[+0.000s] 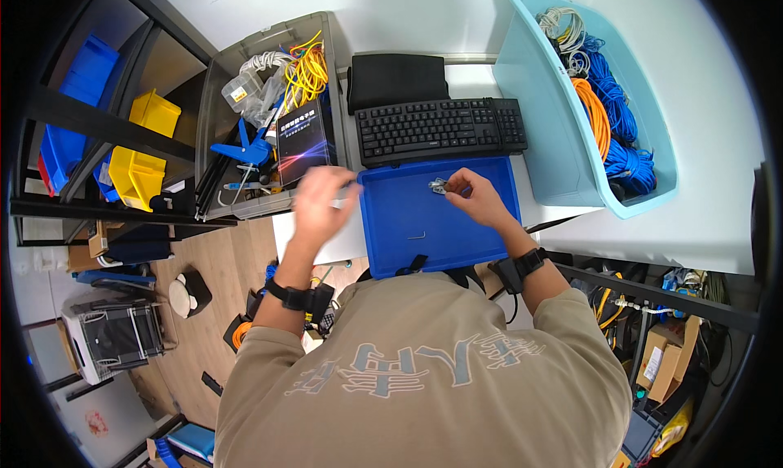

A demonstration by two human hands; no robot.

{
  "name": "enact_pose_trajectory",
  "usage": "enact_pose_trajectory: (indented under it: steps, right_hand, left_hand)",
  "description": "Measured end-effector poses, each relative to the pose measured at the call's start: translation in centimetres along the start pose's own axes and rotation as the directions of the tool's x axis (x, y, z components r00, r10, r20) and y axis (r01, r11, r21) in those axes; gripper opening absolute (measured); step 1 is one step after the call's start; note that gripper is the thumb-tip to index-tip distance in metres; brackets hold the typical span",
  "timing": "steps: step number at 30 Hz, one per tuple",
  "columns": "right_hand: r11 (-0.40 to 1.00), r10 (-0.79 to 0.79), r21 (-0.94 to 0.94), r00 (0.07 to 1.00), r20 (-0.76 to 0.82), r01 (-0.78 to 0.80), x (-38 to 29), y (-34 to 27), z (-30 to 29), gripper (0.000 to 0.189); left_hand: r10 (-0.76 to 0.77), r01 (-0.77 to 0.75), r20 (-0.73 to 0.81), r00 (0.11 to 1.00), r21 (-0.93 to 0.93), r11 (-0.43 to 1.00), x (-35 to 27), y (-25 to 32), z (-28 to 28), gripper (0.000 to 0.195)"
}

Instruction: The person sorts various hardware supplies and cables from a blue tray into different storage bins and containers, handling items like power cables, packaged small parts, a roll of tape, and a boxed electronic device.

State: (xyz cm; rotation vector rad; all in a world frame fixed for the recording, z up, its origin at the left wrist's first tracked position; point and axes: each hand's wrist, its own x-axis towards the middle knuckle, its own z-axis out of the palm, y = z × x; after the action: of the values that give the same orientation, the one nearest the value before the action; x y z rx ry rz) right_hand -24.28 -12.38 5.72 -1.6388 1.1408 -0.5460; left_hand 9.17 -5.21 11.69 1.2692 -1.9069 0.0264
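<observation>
A shallow blue plastic tray lies right in front of me. Over its right half, my right hand pinches a small shiny metal part between thumb and fingers; its exact kind is too small to tell. An L-shaped hex key lies on the tray floor, nearer to me. My left hand, blurred, is raised beside the tray's left edge with fingers apart, and nothing shows in it. Close to it, a black printed box stands in a grey plastic bin.
Behind the tray lie a black keyboard and a black flat case. The grey bin holds yellow cable and a blue plastic clamp-like tool. At right stands a light-blue tub of coiled cables. A black shelf frame holds blue and yellow bins at left.
</observation>
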Motion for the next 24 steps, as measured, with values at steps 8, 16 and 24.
enact_pose_trajectory:
  steps: [8, 16, 24]
  right_hand:
    - [0.908, -0.396, -0.081, 0.906, 0.152, 0.411, -2.0, -8.3, 0.8, 0.020]
    - [0.873, -0.374, -0.312, 0.925, 0.066, 0.375, -3.9, -10.8, -2.8, 0.023]
    - [0.775, -0.332, 0.529, 0.935, -0.122, 0.344, -3.9, -14.4, -1.5, 0.026]
  left_hand:
    - [0.036, 0.019, 0.364, 0.931, -0.147, 0.989, 2.2, 5.2, 2.4, 0.033]
    - [-0.158, 0.222, 0.325, 0.933, -0.173, 0.960, 3.0, 2.2, -2.3, 0.018]
    - [-0.342, 0.626, 0.601, 0.722, -0.778, -0.046, 1.6, 5.2, -1.9, 0.014]
